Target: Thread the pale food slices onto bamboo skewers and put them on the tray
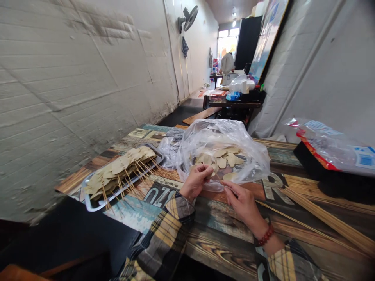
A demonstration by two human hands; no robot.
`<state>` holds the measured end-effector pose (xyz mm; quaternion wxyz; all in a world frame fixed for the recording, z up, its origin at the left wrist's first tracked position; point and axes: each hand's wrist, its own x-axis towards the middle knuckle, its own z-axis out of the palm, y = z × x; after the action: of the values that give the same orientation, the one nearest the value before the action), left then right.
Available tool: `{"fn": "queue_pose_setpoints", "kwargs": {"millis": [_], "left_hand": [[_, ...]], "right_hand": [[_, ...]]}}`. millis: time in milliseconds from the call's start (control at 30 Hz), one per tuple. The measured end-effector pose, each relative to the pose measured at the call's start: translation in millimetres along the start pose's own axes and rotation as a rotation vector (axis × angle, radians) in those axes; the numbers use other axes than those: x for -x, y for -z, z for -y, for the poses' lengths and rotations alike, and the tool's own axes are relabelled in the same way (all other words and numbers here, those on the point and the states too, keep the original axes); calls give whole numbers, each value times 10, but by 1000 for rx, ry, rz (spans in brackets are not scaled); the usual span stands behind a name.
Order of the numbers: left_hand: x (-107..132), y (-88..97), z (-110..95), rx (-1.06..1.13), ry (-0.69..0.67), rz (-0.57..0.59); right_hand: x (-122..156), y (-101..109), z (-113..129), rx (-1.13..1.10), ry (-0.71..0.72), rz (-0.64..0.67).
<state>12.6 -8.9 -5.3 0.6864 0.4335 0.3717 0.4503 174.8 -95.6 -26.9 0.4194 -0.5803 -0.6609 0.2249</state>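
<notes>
My left hand (195,181) pinches a thin, pale beige slice of food (215,169) at the near edge of an open clear plastic bag (254,152). Between the fingertips of my right hand (241,200) is a thin wooden skewer (218,178), its front end at the slice; whether it pierces the slice cannot be told. More loose pale slices (231,159) lie inside the bag. To the left, a metal tray (88,202) holds a pile of skewered slices (117,169), their sticks pointing over its near side.
A bundle of bare skewers (328,218) lies on the wood-patterned table (216,234) at right. Beyond it, a red-and-clear plastic package (331,146) rests on a black object. Crumpled plastic (169,152) sits between tray and bag. A person (227,63) is farther back.
</notes>
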Motion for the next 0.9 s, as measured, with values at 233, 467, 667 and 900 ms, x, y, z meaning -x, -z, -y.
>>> {"fn": "queue_pose_setpoints", "kwargs": {"millis": [233,467,667,900], "left_hand": [[29,-39,-20,-132,-63,-21],[49,-68,-32,-236,-132,-27],[24,-38,-28,-340,-186,-51],[8,-23,-25,-380,-195,-87]], "right_hand": [[20,-5,-22,93,29,-23],[29,-16,-61,112,34,-22],[24,-14,-95,109,52,-36],[23,4,-134,72,73,-3]]}}
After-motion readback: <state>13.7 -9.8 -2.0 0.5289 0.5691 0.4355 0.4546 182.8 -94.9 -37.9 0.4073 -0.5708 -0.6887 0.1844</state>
